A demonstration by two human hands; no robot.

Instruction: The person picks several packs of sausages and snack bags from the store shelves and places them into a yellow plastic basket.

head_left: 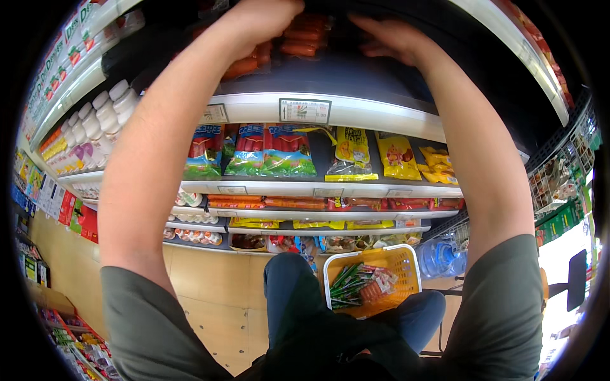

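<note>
Both arms reach up to a dark shelf [352,78] with a white price rail. My left hand [267,19], partly cut off by the top of the picture, is curled beside a clear pack of reddish sausages [300,40]. Whether its fingers grip anything is hidden. Another sausage pack [245,65] lies under my left wrist. To the right of the sausages, my right hand [393,38] is slightly blurred, its thumb and fingers apart with nothing seen between them. The dark back of the shelf is hard to make out.
Lower shelves hold blue-and-green sausage bags [267,150] and yellow snack packs [399,156]. White bottles [107,112] line the left. A yellow basket [402,269] with green sticks and sausage packs stands between my knees. Beside it is a blue water jug [436,257].
</note>
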